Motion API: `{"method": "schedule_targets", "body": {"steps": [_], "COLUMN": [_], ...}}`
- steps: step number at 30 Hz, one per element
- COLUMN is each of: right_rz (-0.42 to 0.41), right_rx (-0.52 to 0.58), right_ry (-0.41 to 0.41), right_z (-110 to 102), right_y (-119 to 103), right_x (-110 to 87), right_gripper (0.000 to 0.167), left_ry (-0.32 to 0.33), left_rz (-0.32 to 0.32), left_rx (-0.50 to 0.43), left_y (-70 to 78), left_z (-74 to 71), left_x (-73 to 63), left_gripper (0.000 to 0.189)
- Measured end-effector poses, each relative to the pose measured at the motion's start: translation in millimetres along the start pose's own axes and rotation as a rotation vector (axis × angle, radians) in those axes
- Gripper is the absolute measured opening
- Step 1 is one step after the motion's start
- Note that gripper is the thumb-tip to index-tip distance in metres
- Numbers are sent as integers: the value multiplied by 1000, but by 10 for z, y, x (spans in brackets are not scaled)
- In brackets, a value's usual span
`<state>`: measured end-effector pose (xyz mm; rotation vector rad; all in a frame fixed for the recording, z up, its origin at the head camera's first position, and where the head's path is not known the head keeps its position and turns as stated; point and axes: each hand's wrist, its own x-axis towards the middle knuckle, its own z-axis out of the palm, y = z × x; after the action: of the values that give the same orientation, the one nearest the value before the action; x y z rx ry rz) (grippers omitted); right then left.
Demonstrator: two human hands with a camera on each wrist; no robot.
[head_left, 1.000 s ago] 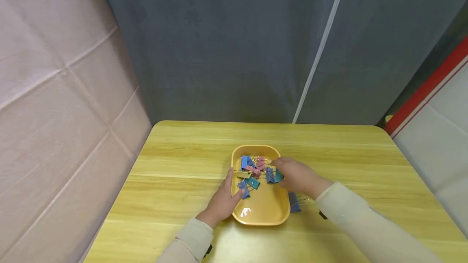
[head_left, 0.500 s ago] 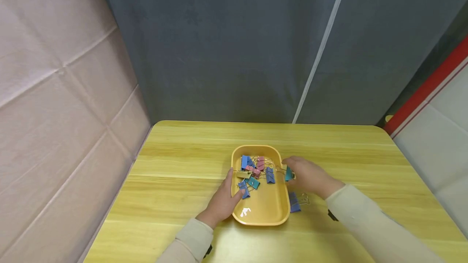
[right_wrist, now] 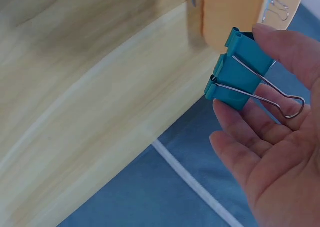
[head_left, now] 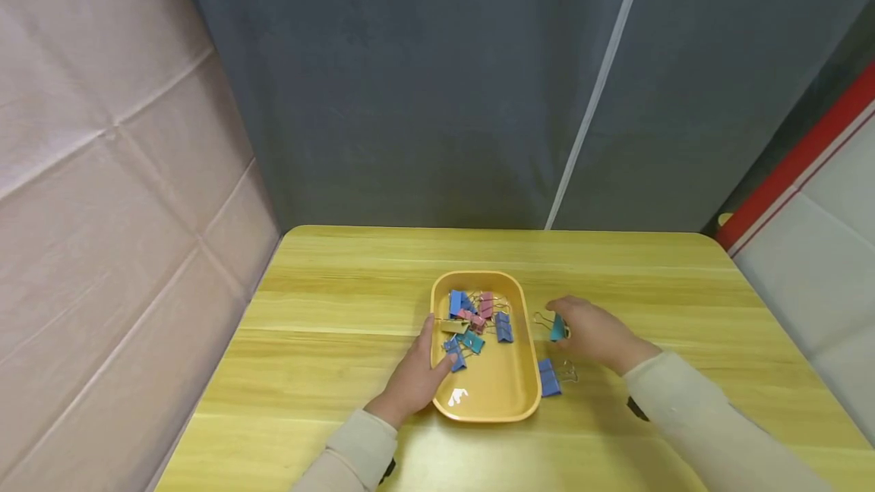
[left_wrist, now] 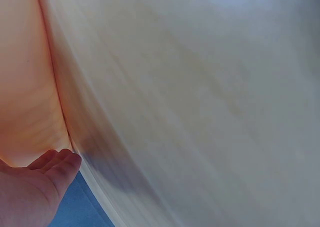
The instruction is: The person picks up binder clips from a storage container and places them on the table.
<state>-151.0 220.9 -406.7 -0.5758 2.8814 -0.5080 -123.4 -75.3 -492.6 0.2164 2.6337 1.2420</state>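
A teal binder clip (head_left: 558, 327) is pinched between the thumb and fingers of my right hand (head_left: 601, 332), just right of the tray; its wire handles stick out. The right wrist view shows this clip (right_wrist: 240, 62) close up. My left hand (head_left: 413, 378) grips the left wall of the orange tray (head_left: 495, 393), thumb over the rim, fingers along the outside. Inside the tray lie several binder clips: blue clips (head_left: 504, 328), pink clips (head_left: 486, 304), a yellow clip (head_left: 454, 326) and a teal clip (head_left: 472, 341). Only part of my left hand (left_wrist: 40, 192) shows in the left wrist view.
On the wooden table (head_left: 328, 340), a larger blue binder clip (head_left: 549, 378) lies against the tray's right side. Behind the table hangs a dark grey curtain (head_left: 424, 97). Pale panels stand to the left and right.
My right hand has lifted the teal binder clip out of the tray and carried it rightward over the rim to above the table. My left hand and the tray have stayed put.
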Motion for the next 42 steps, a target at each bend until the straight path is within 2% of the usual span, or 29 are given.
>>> {"method": "schedule_targets", "body": {"steps": [9, 18, 26, 36, 42], "right_rz": [12, 54, 55, 89, 63], "right_rx": [12, 21, -15, 9, 21], "right_ry": [0, -33, -39, -67, -72], "right_z": [27, 71, 112, 200, 265], "right_y": [170, 319, 391, 472, 500], "right_x": [-76, -150, -249, -327, -381], "right_gripper": [58, 56, 55, 55, 54], "left_ry": [0, -6, -9, -9, -8], "left_rz": [-11, -25, -24, -27, -21], "left_rx": [3, -2, -16, -18, -19], "left_y": [1, 21, 24, 10, 9], "left_z": [-1, -9, -13, -18, -17], "left_x": [7, -1, -4, 4, 7], "left_gripper": [82, 82, 82, 83, 83]}}
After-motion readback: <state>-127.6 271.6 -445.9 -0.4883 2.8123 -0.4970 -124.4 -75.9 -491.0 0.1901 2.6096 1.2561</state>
